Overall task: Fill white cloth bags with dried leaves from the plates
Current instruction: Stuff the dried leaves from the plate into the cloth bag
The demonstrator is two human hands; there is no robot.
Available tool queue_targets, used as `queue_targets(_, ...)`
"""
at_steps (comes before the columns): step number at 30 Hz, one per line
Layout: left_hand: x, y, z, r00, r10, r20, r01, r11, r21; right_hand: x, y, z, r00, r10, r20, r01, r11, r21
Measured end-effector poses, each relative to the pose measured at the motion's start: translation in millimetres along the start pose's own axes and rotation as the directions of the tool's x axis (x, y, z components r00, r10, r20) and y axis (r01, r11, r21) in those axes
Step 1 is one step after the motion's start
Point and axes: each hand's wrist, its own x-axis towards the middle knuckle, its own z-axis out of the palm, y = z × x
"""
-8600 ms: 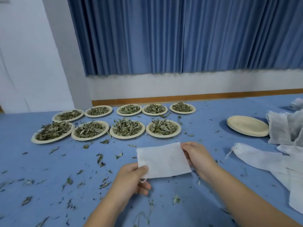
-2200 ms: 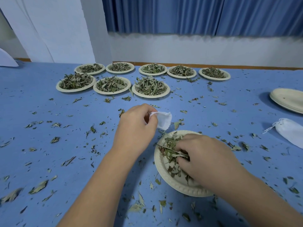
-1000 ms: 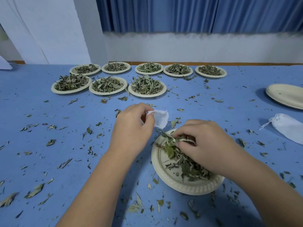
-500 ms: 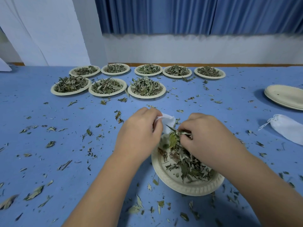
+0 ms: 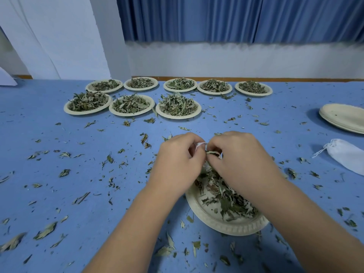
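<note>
My left hand [image 5: 177,164] grips a small white cloth bag [image 5: 200,144]; only its rim shows between my two hands. My right hand [image 5: 240,160] pinches a bunch of dried leaves [image 5: 212,152] at the bag's mouth. Both hands hover over the far edge of a cream paper plate [image 5: 232,225] that holds a loose heap of dried leaves [image 5: 226,196]. Most of the bag is hidden behind my fingers.
Several plates of dried leaves [image 5: 177,107] stand in two rows at the back of the blue table [image 5: 59,174]. A stack of bare plates [image 5: 344,119] sits far right, with a filled white bag [image 5: 346,154] below it. Leaf scraps litter the tabletop.
My right hand has lifted a pinch of leaves off the near plate and brought it up to the bag. My left hand moved right and closer, so the hands now meet.
</note>
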Motion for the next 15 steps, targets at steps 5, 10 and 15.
queue_targets(5,-0.6,-0.6,1.5,0.997,-0.075,0.009,0.076,0.992,-0.104,0.2,6.4,3.0,0.998,0.052,-0.033,-0.044,0.973,0.227)
queue_targets(10,0.6,0.7,0.8,0.996,-0.091,0.006,0.091,0.987,-0.133,-5.3,11.5,1.1,0.996,0.069,-0.052,-0.039,0.897,0.44)
queue_targets(15,-0.7,2.8,1.8,0.987,-0.156,0.033,0.159,0.955,-0.251,-2.4,13.2,6.5,0.996,0.033,-0.077,-0.004,0.938,0.348)
